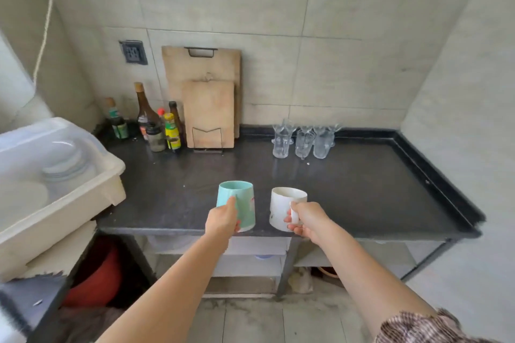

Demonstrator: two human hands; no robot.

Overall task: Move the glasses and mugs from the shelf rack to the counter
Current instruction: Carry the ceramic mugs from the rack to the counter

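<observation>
Teal mug [237, 205]: clasped in left hand [221, 220]. White mug [285, 210]: clasped by its handle in right hand [305, 220]. Both are held above the counter's [362, 189] front edge; best lowered level, well apart from the glasses [303, 140] at the back edge.

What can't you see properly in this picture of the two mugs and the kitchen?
Head view, the only one:
- Teal mug: the left hand covers its handle side.
- White mug: its inside is turned away; the right hand hides the handle.
- Whether the mugs touch the counter: cannot tell.
- Glasses: clear and overlapping, hard to count.
- Bottle labels: too small to read.
- Shelf rack: not in view.
</observation>
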